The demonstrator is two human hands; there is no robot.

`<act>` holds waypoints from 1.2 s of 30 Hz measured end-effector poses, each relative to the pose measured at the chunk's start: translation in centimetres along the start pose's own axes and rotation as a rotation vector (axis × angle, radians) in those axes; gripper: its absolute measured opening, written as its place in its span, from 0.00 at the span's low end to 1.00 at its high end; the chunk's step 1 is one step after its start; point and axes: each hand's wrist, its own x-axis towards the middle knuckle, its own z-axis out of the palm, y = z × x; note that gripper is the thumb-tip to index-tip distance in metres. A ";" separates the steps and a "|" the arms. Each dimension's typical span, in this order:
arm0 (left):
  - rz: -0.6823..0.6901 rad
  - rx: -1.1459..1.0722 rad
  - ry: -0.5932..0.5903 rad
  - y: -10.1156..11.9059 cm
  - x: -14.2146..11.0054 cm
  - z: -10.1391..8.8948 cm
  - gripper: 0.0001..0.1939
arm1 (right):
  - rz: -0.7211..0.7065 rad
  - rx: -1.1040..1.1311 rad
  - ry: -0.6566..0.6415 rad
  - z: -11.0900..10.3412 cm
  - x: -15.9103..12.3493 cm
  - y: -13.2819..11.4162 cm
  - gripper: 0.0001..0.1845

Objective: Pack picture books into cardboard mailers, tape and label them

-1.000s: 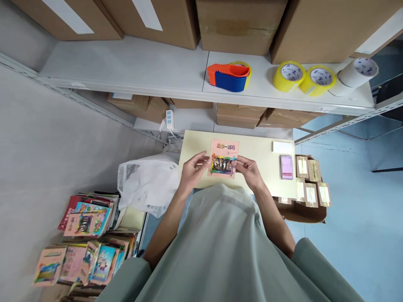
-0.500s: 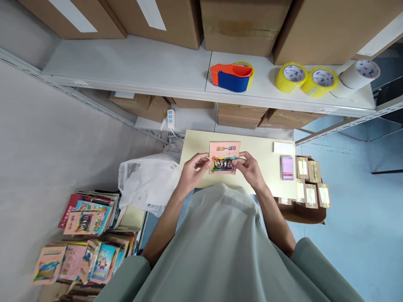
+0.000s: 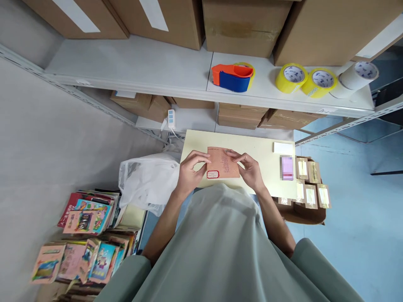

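A pink card packet [image 3: 224, 166] is held between both hands above a pale yellow table [image 3: 258, 147]. Its plain back faces me, with small print and a white label framed in red at the lower left corner. My left hand [image 3: 189, 173] pinches the packet's left edge with curled fingers. My right hand [image 3: 248, 169] grips the right edge, fingers bent over the top.
On the shelf stand a red and blue tape dispenser [image 3: 233, 77], two yellow tape rolls [image 3: 291, 77] and a white roll [image 3: 355, 77]. A box of small gold packets [image 3: 310, 184] sits right of the table. Left are a white plastic bag [image 3: 147, 180] and stacked colourful packets [image 3: 85, 218].
The packet has been flipped over: its colourful front faced me before, now the plain printed back does. Both hands kept hold of its edges.
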 end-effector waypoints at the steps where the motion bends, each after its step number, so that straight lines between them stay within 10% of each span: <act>1: -0.014 -0.019 -0.004 0.0 -0.1 0.0 0.05 | -0.003 -0.014 0.005 -0.1 0.0 0.1 0.15; 13: -0.300 -0.136 0.051 -0.1 -1.1 0.3 0.19 | 0.070 -0.164 0.061 -0.7 -0.2 0.1 0.28; 36: -0.445 -0.011 -0.081 2.7 0.1 -0.4 0.25 | 0.301 -0.199 0.056 0.5 0.3 -2.5 0.39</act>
